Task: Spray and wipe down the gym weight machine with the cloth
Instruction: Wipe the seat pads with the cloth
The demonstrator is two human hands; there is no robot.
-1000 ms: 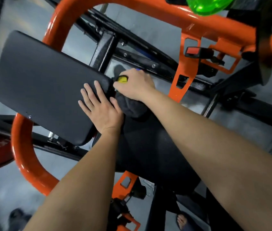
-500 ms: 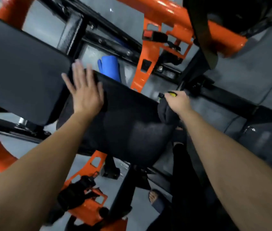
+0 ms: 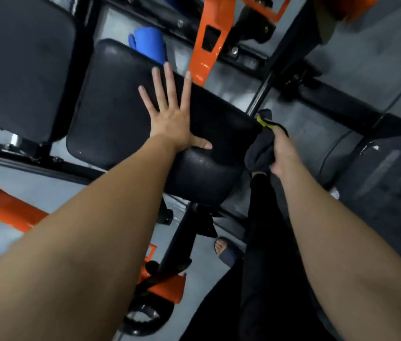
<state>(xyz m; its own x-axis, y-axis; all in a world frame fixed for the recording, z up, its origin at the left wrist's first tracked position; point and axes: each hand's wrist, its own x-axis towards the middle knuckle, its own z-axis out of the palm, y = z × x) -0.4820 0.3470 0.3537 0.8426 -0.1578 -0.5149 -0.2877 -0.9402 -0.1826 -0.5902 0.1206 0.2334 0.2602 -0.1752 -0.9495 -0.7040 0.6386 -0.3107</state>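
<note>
Lays left hand (image 3: 172,121) flat, fingers spread toward 12 o'clock; holds right hand (image 3: 284,151) at 3 o'clock of it, fingers curled round cloth (image 3: 259,148). Stretches both arms forward.

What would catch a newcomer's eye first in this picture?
The left hand lies spread flat on the black seat pad in the middle. At the pad's right edge the right hand grips a dark cloth. An orange bracket stands out at the top.

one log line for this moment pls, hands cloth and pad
left hand: flat on seat pad, fingers spread | right hand: grips dark cloth beside pad's right edge | step: likely wiping
</note>
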